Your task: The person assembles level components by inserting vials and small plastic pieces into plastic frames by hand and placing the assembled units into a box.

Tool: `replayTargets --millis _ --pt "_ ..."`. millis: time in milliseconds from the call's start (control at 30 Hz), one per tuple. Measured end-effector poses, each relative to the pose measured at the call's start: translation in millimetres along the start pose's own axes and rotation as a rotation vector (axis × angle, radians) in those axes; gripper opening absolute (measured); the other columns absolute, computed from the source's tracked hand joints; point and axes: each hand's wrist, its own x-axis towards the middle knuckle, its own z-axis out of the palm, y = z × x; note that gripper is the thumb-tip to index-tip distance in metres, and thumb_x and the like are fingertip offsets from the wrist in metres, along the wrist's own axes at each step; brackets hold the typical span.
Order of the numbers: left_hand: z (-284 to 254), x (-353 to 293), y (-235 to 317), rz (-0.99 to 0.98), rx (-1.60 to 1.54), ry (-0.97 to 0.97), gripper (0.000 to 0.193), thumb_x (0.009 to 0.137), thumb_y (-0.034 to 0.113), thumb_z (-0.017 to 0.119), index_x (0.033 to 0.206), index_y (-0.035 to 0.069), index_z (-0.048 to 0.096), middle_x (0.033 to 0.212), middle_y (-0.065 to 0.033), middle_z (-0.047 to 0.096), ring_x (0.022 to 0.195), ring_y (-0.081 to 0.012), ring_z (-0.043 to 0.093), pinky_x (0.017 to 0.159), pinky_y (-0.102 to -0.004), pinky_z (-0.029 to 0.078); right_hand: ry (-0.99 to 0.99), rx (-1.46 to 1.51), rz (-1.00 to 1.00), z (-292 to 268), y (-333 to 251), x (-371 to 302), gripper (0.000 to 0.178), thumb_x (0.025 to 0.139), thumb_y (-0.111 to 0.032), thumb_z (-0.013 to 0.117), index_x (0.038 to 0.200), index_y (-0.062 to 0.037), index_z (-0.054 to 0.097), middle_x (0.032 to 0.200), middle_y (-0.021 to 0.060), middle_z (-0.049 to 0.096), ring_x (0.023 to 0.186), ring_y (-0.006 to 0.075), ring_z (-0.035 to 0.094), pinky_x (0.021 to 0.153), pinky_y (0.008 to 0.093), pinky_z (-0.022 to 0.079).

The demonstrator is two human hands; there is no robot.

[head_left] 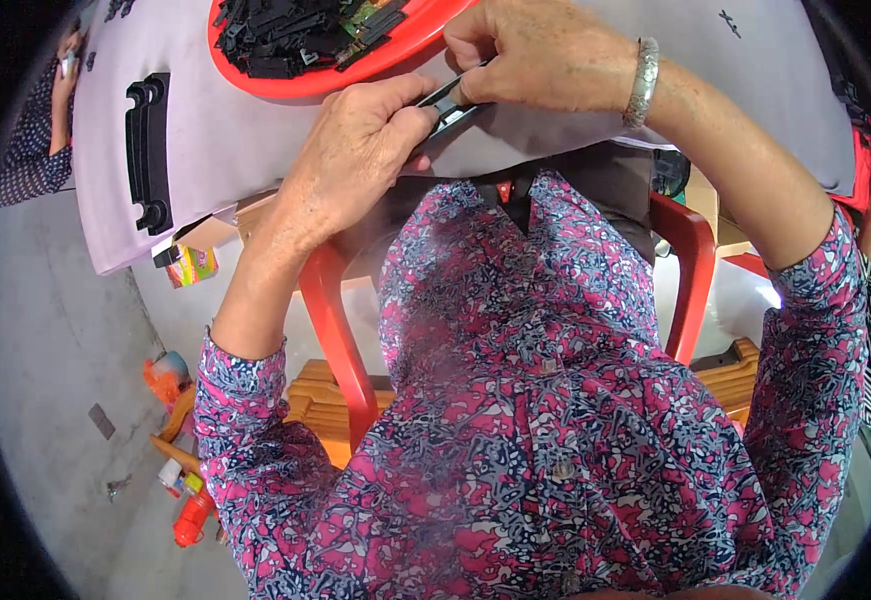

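Near the table's front edge, both hands meet at a narrow black strip-like part with a pale, shiny face (pixel 451 117). My left hand (pixel 361 145) is closed, pinching its near left end between thumb and fingers. From the right, my right hand (pixel 546 60) comes in with its thumb and fingertips closed on the part's upper right end. The fingers cover much of the part, so its exact kind does not show. Just beyond the hands lies a red plastic tray (pixel 331 85), heaped with small black plastic pieces (pixel 276 40).
A long black bracket-like piece (pixel 149 150) lies on the table's left side, over the pale cloth (pixel 216 140). Tiny black bits (pixel 729 22) lie at the far right. Another person's sleeve (pixel 31 150) shows at the left edge. Red chair arms (pixel 341 340) flank my lap.
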Motion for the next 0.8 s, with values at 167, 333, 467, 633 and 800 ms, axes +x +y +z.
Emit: replayTargets --millis 167,333,467,633,800 --pt "3 2 0 0.008 -0.016 0.017 0.026 0.09 0.017 0.047 0.098 -0.004 0.061 0.063 -0.008 0.054 0.061 -0.0129 0.062 0.062 -0.03 0.049 0.068 -0.092 -0.028 3 2 -1 0.022 0.071 -0.025 0.066 0.067 -0.006 0.056 0.068 0.0171 0.062 0.071 0.0341 0.065 0.065 0.0432 0.049" --pt "2 1 -2 -0.018 -0.069 0.011 0.028 0.089 0.016 0.048 0.101 -0.003 0.062 0.064 -0.0062 0.054 0.06 -0.0106 0.059 0.062 -0.0289 0.049 0.045 -0.126 -0.026 6 1 1 0.022 0.071 -0.025 0.065 0.068 -0.0055 0.057 0.071 0.0189 0.063 0.074 0.0362 0.065 0.066 0.0449 0.05" --pt "4 2 -1 -0.062 -0.119 0.004 0.028 0.088 0.015 0.048 0.103 -0.004 0.063 0.065 -0.0034 0.055 0.06 -0.0087 0.057 0.062 -0.0274 0.049 0.048 -0.097 -0.072 9 -2 1 0.02 0.073 -0.024 0.064 0.07 -0.005 0.059 0.073 0.0201 0.063 0.076 0.0368 0.065 0.069 0.0459 0.05" --pt "9 1 8 -0.1 -0.226 0.023 0.028 0.088 0.012 0.05 0.105 -0.004 0.066 0.072 0.0 0.058 0.062 -0.0061 0.055 0.061 -0.0228 0.047 0.038 -0.025 -0.132 12 4 6 0.018 0.075 -0.02 0.062 0.07 -0.0035 0.059 0.075 0.0215 0.063 0.078 0.037 0.064 0.071 0.0452 0.049" --pt "9 0 8 -0.156 -0.275 0.038 0.028 0.089 0.012 0.05 0.105 -0.003 0.066 0.075 0.0002 0.059 0.062 -0.0053 0.054 0.06 -0.0217 0.047 0.042 -0.045 -0.131 16 8 6 0.019 0.076 -0.019 0.062 0.068 -0.0024 0.059 0.076 0.0224 0.063 0.079 0.0376 0.064 0.071 0.0449 0.049"
